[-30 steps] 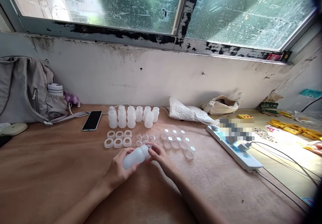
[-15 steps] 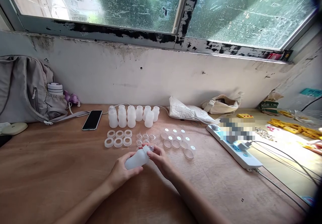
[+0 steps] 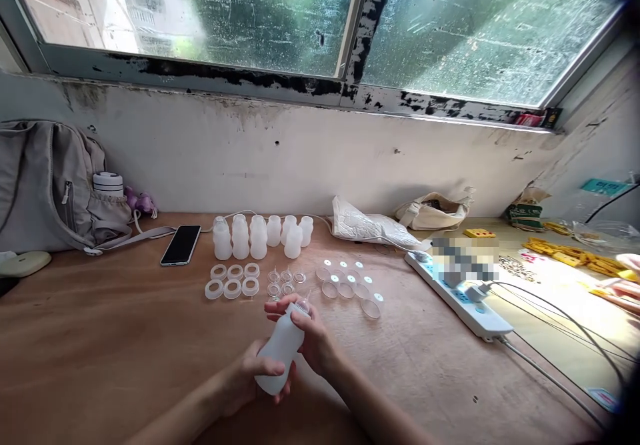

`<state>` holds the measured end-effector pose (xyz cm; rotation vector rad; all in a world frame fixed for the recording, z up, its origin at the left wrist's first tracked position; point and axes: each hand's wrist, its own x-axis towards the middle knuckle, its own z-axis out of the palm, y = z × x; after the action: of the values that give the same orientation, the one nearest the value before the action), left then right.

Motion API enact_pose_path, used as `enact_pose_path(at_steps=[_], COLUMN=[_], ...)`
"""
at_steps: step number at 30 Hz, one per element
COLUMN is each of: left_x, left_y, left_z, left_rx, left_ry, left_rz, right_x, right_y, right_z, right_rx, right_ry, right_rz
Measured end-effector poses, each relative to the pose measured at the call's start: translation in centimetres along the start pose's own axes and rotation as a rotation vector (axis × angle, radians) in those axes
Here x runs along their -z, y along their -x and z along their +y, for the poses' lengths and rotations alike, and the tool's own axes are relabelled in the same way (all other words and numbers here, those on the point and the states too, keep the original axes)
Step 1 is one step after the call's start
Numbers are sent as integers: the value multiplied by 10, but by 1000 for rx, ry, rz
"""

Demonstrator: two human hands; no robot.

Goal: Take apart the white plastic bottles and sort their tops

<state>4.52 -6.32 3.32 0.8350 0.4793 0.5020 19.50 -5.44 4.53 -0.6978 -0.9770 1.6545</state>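
A frosted baby bottle (image 3: 281, 350) is tilted between my hands, low over the middle of the wooden table. My left hand (image 3: 253, 373) wraps around its lower body, thumb across the front. At the neck, my right hand (image 3: 314, 339) closes around the bottle, its thumb just below a clear nipple (image 3: 303, 305) seated in the mouth. Beyond the hands lie several clear nipples (image 3: 287, 277) in rows. White screw rings (image 3: 233, 289) are laid out to their left, and clear caps (image 3: 346, 290) to the right. More frosted bottles (image 3: 258, 238) stand behind.
A phone (image 3: 181, 245) lies at the left, near a grey backpack (image 3: 55, 185). Along the wall rest a white padded package (image 3: 367, 223) and a cream pouch (image 3: 434, 211). A power strip (image 3: 465, 305) with plugs and cables runs along the right side.
The bottle has come nearer to me and tipped more upright. My left hand has slid toward its base, and the fingers of my right hand now reach behind the neck.
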Motion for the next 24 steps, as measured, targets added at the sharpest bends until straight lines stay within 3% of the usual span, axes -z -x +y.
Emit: enact_pose_path(at_steps=[4,8,15,19,24], left_x=[7,12,14,22,38], left_y=[-2,-9,-5,-3,-8], left_z=[0,-4,2,9,8], left_rx=[22,-112,-417,-545,-655], left_ry=[-27,-399,-1011,-1181,-1325], left_rz=[2,190,511,639,716], right_x=[-4,-6,-27,-40,-43], right_y=[-7,-20,-34,-45,-58], right_z=[10,22,15,16,25], right_rx=[-16,41,187,237,299], right_ry=[-59,-8,109,141,153], right_rz=[128,292,336,362,411])
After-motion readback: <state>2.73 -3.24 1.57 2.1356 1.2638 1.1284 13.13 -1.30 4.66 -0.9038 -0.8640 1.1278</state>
